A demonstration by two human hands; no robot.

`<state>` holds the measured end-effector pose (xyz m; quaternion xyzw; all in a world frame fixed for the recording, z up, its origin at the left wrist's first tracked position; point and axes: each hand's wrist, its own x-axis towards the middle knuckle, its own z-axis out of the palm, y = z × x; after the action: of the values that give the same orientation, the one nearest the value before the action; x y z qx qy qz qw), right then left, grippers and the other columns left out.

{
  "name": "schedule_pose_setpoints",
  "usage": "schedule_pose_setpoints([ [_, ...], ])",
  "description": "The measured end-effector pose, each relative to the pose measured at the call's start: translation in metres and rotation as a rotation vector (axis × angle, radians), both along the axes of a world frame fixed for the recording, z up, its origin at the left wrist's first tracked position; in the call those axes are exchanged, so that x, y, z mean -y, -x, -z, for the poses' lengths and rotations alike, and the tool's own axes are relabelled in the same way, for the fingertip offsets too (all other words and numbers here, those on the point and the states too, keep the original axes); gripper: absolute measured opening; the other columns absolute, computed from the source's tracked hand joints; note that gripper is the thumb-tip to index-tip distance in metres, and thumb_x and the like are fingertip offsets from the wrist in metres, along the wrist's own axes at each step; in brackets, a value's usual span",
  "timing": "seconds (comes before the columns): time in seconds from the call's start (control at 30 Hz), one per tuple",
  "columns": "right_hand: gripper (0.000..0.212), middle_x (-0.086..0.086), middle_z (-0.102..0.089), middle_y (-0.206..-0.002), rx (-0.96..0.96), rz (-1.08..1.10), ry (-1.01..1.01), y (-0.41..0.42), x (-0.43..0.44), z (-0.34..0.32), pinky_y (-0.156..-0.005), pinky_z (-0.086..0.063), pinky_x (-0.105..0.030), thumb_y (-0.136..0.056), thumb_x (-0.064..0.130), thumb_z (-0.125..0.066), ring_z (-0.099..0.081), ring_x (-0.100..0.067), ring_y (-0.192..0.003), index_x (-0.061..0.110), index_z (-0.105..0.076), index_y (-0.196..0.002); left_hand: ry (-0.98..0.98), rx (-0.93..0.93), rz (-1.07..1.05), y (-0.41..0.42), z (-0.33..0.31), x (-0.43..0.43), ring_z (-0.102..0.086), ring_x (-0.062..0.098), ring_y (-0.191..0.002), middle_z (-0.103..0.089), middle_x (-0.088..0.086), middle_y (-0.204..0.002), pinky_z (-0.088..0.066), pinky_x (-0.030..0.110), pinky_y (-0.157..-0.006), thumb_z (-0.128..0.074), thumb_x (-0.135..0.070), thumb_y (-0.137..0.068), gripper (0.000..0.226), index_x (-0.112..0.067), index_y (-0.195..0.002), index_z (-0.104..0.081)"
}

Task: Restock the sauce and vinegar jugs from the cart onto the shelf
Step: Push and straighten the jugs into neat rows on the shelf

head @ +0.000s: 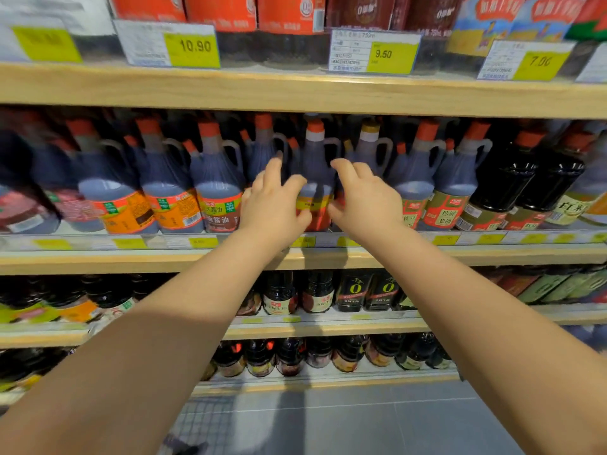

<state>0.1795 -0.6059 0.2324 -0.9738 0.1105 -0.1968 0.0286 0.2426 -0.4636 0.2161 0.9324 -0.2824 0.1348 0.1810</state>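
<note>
Hands are framing one dark sauce jug on the middle shelf: your left hand is pressing its left side with fingers spread, and your right hand is cupping its right side. The jug is standing upright at the shelf front, between an orange-labelled jug and a red-labelled one.

Jug label (hands-hidden) unreadable
</note>
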Motion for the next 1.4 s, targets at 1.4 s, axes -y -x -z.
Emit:
schedule_pose_setpoints([
  [1.4, 0.099, -0.021, -0.035, -0.136, -0.167, 0.124, 0.159, -0.129, -0.088, 0.012, -0.046, -0.025, -0.025, -0.079, 0.040, -0.068, -0.060, -0.027, -0.078, 0.028, 0.003, -0.148, -0.144, 0.242, -0.241, -0.101, 0.019, -0.074, -0.032, 0.039, -0.128, -0.019, 0.016, -0.150, -0.031, 0.044, -0.100, -0.076, -0.047, -0.059, 0.086, -0.032, -0.134, -0.037],
])
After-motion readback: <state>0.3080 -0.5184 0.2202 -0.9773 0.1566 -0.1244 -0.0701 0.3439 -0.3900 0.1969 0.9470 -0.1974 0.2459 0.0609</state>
